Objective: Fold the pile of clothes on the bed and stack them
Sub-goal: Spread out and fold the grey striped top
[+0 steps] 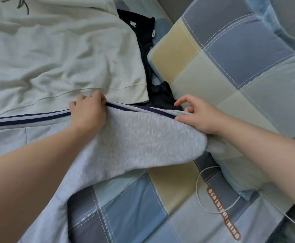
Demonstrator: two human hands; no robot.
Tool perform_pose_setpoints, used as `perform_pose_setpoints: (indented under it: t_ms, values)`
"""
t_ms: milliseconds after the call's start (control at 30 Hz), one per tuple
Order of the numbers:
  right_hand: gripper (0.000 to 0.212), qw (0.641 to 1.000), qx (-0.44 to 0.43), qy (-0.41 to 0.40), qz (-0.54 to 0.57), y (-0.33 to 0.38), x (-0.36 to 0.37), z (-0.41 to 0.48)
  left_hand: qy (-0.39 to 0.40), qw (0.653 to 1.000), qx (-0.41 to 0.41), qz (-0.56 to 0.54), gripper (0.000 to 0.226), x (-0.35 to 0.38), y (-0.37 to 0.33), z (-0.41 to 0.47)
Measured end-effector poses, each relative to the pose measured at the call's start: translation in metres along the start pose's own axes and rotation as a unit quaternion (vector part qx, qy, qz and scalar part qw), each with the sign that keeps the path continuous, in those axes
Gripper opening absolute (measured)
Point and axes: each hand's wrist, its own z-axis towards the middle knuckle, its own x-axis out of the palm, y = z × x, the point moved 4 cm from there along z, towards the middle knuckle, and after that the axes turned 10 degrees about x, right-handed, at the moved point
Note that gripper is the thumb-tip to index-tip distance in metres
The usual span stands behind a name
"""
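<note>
Grey marl knit garment with a navy-striped hem (pixel 143 137) is what I am working on, spread between both hands over the blue, yellow and pale-green checked bedsheet (pixel 125 199). My left hand (pixel 88 111) is clenched on the striped hem, fingers curled over its edge. My right hand (pixel 195 116) grasps the same hem further along, with the thumb lying on the fabric and the forefinger lifted clear. I judge the hem is held at two points so that it pulls straight and the cloth hangs evenly below it, ready for a first fold. The body of the garment trails back under my left forearm towards the near edge of the bed.

Beyond the hem lies a large, rumpled cream sweatshirt (pixel 55 58), touching the grey garment and spread flat across the far left. Beside it, a black garment with a small white cross mark (pixel 143 32) is wedged between the sweatshirt and a checked pillow (pixel 239 67), which leans in from the right. Neither looks folded yet, so the task seems to be at an early stage, and I see no finished stack.

No basket, box or drawer shows; the clothes lie loose on the bed. A thin white cable (pixel 198 190) loops over the sheet near my right forearm, where it could snag.
</note>
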Motion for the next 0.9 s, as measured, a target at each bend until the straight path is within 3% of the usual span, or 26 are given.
perform_pose_setpoints:
  t_ms: [133, 233, 300, 400, 567, 633, 733, 900]
  values:
    - [0.018, 0.993, 0.03, 0.009, 0.113, 0.001, -0.013, -0.007, 0.054, 0.989, 0.115, -0.072, 0.013, 0.008, -0.041, -0.009]
    - [0.011, 0.983, 0.06, 0.015, 0.172, 0.003, -0.016, -0.009, 0.102, 0.947, 0.193, -0.236, 0.016, 0.001, -0.09, -0.017]
    - [0.006, 0.978, 0.08, 0.017, 0.19, 0.003, -0.017, -0.01, 0.099, 0.931, 0.206, -0.286, 0.012, -0.005, -0.111, -0.018]
    - [0.007, 0.978, 0.092, 0.034, 0.186, 0.006, -0.022, -0.013, 0.098, 0.917, 0.167, -0.348, 0.014, -0.008, -0.117, -0.011]
    - [0.029, 0.985, 0.101, 0.12, 0.079, 0.011, -0.027, -0.026, 0.135, 0.886, 0.04, -0.442, 0.03, -0.016, -0.108, 0.002]
    - [0.044, 0.974, 0.121, 0.157, 0.114, 0.008, -0.028, -0.031, 0.138, 0.881, 0.012, -0.453, 0.032, -0.018, -0.104, 0.004]
    - [0.057, 0.954, 0.136, 0.148, 0.224, 0.002, -0.038, -0.036, 0.129, 0.88, -0.019, -0.457, 0.036, -0.019, -0.098, 0.006]
    - [0.041, 0.909, 0.106, 0.041, 0.401, -0.004, -0.049, -0.042, 0.1, 0.911, -0.033, -0.399, 0.029, -0.019, -0.092, 0.006]
